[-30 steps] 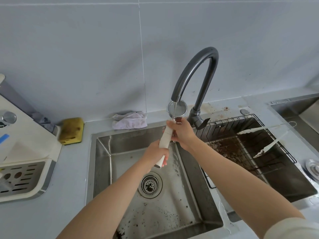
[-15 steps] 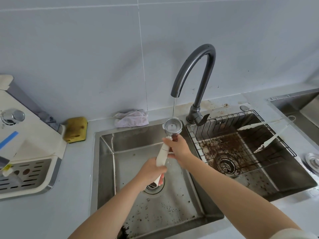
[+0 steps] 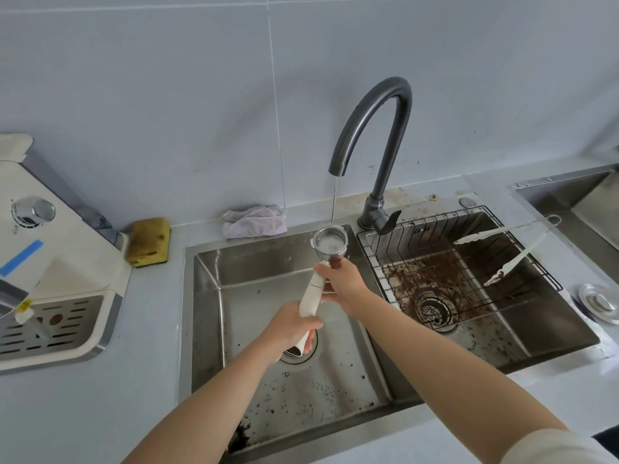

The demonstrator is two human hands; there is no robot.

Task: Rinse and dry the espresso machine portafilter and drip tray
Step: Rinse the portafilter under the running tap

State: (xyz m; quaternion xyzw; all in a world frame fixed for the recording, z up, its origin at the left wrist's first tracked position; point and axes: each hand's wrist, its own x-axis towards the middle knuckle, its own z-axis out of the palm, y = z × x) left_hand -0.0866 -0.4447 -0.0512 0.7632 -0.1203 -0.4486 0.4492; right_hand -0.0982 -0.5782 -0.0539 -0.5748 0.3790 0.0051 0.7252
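My left hand (image 3: 290, 326) has its grip wrapped tight around the low end of the white handle, taking the weight. My right hand (image 3: 341, 284) pinches the neck just under the metal basket, so I can steer and tilt it. Held this way the portafilter (image 3: 330, 244) sits cup-up, right under the thin stream from the tap (image 3: 371, 128), over the left sink (image 3: 254, 283), so the run-off and grounds fall toward the drain. The rinse looks well along. The drip tray (image 3: 50, 324) waits in the machine on the counter (image 3: 150, 329), and a cloth (image 3: 255, 221) lies behind the sink for drying.
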